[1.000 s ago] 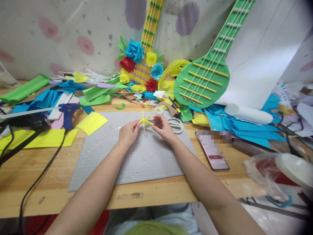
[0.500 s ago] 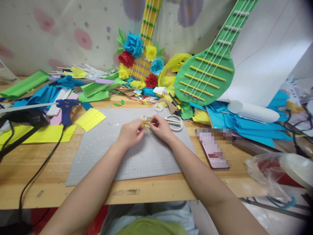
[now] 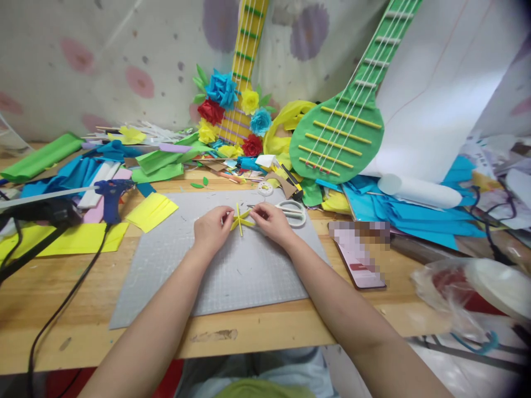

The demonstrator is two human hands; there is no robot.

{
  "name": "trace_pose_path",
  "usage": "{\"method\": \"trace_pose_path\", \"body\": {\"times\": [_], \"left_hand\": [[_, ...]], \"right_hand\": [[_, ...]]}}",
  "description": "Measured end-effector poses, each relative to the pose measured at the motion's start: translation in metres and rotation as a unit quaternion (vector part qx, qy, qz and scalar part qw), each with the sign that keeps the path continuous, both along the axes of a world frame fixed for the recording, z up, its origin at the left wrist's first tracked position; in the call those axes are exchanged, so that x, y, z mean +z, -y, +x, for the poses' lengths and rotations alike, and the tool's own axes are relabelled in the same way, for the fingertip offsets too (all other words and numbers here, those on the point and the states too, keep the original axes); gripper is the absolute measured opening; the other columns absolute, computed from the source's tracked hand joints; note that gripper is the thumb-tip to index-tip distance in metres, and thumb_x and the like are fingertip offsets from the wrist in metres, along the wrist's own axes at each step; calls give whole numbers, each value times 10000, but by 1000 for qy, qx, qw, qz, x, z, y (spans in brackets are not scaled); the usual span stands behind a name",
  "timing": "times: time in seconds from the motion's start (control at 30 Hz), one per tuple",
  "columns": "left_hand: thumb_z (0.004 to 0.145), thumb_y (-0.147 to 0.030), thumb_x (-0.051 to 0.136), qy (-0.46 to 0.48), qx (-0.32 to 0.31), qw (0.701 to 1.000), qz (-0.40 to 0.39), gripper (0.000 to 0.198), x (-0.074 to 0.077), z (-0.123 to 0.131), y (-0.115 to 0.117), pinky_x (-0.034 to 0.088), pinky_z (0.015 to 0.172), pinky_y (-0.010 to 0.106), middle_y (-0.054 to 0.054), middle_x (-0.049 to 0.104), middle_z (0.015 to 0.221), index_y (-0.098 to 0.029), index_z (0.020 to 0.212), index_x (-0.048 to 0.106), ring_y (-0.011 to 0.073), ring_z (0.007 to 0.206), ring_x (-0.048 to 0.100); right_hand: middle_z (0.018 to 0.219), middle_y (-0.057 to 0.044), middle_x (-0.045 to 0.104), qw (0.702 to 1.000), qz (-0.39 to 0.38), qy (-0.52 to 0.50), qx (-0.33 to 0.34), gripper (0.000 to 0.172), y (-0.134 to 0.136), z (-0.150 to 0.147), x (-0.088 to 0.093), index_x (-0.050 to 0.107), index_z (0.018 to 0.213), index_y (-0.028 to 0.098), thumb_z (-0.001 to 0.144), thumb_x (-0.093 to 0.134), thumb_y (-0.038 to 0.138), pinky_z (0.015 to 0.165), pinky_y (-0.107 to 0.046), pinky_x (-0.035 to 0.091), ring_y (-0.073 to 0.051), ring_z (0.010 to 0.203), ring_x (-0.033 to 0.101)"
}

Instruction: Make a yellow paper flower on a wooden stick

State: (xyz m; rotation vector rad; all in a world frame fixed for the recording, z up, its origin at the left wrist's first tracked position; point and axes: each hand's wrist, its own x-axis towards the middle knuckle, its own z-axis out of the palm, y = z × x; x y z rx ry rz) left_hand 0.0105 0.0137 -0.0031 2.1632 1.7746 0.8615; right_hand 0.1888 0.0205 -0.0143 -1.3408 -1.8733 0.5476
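Note:
Above the grey cutting mat [image 3: 166, 282] I hold a small star-like piece of crossed yellow strips [image 3: 240, 220] between both hands. My left hand [image 3: 212, 228] pinches its left side with thumb and forefinger. On the other side, the fingers of my right hand [image 3: 271, 221] are closed on its right arm. The strips spread out in several directions from one middle point. Just beyond my right hand lie white-handled scissors [image 3: 299, 215], their blades partly hidden behind it. A white tape roll [image 3: 265, 188] rests at the mat's far edge.
A blue glue gun [image 3: 111, 202] with a black cord and folded yellow paper [image 3: 151, 212] are on the left. A phone [image 3: 359, 257] lies right of the mat. Behind stand a green paper lute [image 3: 338, 141], a yellow one [image 3: 249, 61] with paper flowers, and piled blue paper [image 3: 398, 210].
My left hand has moved left, away from my right hand, and the yellow strips now show spread out between them. The camera view has shifted slightly.

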Motion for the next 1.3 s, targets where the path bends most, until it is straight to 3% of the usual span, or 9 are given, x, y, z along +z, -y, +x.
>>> {"method": "trace_pose_path", "body": {"times": [0.1, 0.2, 0.3, 0.43, 0.57, 0.77, 0.93, 1.13, 1.3], "left_hand": [[817, -397, 425, 37, 37, 999, -11, 270, -2, -2, -3, 353, 587, 234, -8, 649, 748, -241, 883, 636, 123, 660, 565], [813, -399, 425, 86, 75, 993, -9, 274, -3, -6, -6, 349, 574, 227, -11, 622, 715, -236, 909, 624, 117, 637, 548], [816, -375, 417, 121, 90, 989, -4, 273, -2, -11, -9, 346, 565, 225, -17, 601, 698, -233, 939, 614, 108, 603, 523], [811, -340, 420, 143, 88, 986, 12, 259, -1, -16, -10, 353, 572, 229, -14, 604, 704, -227, 935, 618, 107, 601, 520], [801, -301, 433, 153, 82, 985, 16, 235, -1, -17, -10, 376, 604, 230, -9, 621, 736, -221, 918, 621, 108, 627, 536], [795, -277, 440, 157, 76, 984, 25, 227, -1, -16, -11, 393, 632, 229, -1, 626, 756, -213, 917, 621, 112, 656, 552], [791, -281, 443, 160, 77, 984, 30, 228, -1, -14, -10, 394, 626, 231, -6, 622, 737, -214, 916, 622, 112, 642, 548], [794, -289, 436, 162, 70, 984, 26, 235, -1, -13, -9, 396, 625, 235, -4, 629, 744, -215, 920, 621, 113, 642, 553], [796, -301, 430, 182, 66, 981, 24, 244, -3, -14, -10, 412, 644, 244, 5, 636, 766, -209, 923, 617, 119, 657, 564]], "right_hand": [[773, -25, 609, 993, 23, 82, -80, 162, -22, 3, 12, 609, 797, 179, 815, 474, 266, 634, -245, 382, -134, 702, 526], [910, -58, 639, 970, 25, 214, -109, 215, -62, 2, 30, 635, 893, 192, 827, 432, 217, 677, -274, 397, -176, 822, 553], [997, -99, 636, 920, 10, 379, -97, 277, -102, -4, 41, 645, 966, 195, 834, 403, 173, 719, -298, 406, -218, 932, 544], [940, -179, 646, 899, -14, 429, -81, 290, -131, -18, 35, 675, 902, 108, 791, 408, 80, 747, -328, 410, -262, 969, 539], [970, -195, 635, 890, -14, 448, -82, 303, -137, -24, 26, 655, 944, 90, 803, 387, 80, 748, -330, 413, -259, 964, 541], [1045, -171, 587, 888, 19, 446, -110, 311, -132, -22, 29, 570, 1052, 118, 852, 332, 130, 733, -331, 405, -263, 1005, 495], [1029, -124, 569, 911, 60, 396, -97, 294, -124, -24, 33, 546, 1036, 166, 904, 288, 215, 697, -289, 381, -219, 917, 511], [1048, -104, 541, 947, 166, 266, -67, 349, -121, -43, 64, 499, 1108, 153, 935, 203, 213, 789, -262, 355, -185, 975, 483], [1099, -95, 514, 939, 210, 271, -32, 351, -121, -54, 86, 474, 1166, 168, 935, 212, 209, 839, -257, 336, -177, 1054, 446]]}}
